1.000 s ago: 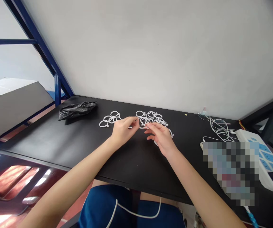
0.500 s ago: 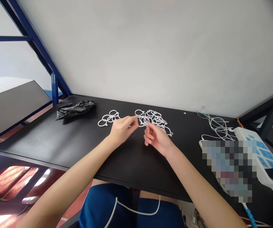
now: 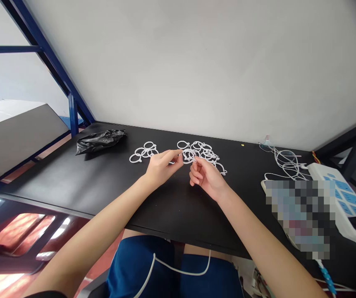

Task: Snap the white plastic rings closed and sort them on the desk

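Note:
Over the black table, my left hand (image 3: 164, 166) is closed in a pinch, its fingertips at the left edge of a white ring (image 3: 187, 160). My right hand (image 3: 208, 177) pinches the same ring from the right, with thumb and forefinger together and the other fingers curled. Just behind lies a pile of white rings (image 3: 208, 155) with small knobs on them, which partly blends with the held one. A smaller group of white rings (image 3: 135, 158) lies to the left of my left hand, overlapping one another.
A crumpled black plastic bag (image 3: 101, 141) sits at the back left of the table (image 3: 109, 186). On the right are tangled white cables (image 3: 286, 163), a blurred-out phone-like object (image 3: 298, 219) and a white power strip (image 3: 339, 194). A pale wall (image 3: 196, 74) rises behind.
The view has shifted slightly, so everything sits a little higher and further right. Both hands keep their pinch, with almost no movement against the table.

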Demonstrator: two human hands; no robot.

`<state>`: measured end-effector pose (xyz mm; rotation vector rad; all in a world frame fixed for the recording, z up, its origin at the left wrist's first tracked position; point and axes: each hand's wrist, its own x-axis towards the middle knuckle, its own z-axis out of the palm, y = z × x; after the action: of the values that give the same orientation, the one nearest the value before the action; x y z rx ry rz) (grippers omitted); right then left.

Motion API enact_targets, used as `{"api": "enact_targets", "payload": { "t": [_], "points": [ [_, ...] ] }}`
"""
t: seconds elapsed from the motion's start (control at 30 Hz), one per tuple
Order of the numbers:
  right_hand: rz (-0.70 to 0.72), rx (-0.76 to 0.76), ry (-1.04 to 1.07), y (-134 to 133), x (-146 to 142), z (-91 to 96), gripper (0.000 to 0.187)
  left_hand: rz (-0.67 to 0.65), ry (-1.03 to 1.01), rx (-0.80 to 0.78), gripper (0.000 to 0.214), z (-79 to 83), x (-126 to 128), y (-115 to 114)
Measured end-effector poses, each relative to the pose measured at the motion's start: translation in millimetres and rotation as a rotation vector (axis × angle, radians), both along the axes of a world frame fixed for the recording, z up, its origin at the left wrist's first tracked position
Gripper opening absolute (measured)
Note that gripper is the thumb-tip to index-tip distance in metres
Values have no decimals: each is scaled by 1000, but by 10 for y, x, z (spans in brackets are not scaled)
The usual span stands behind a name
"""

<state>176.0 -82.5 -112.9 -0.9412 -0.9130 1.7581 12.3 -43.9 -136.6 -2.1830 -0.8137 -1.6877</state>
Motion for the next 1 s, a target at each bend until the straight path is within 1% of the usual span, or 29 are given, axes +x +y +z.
{"api": "enact_targets", "payload": {
  "t": [0.3, 0.73, 1.0],
  "points": [
    [-27, 41, -9, -7, -20, -12, 35, -1, -13, 2, 9, -7, 3, 6],
    [-98, 60, 6, -3, -14, -14, 37, -81, 20, -189, 9, -19, 3, -14],
    [-106, 56, 9, -6, -12, -23, 37, -92, 35, -207, 10, -32, -6, -10]
  ]
}}
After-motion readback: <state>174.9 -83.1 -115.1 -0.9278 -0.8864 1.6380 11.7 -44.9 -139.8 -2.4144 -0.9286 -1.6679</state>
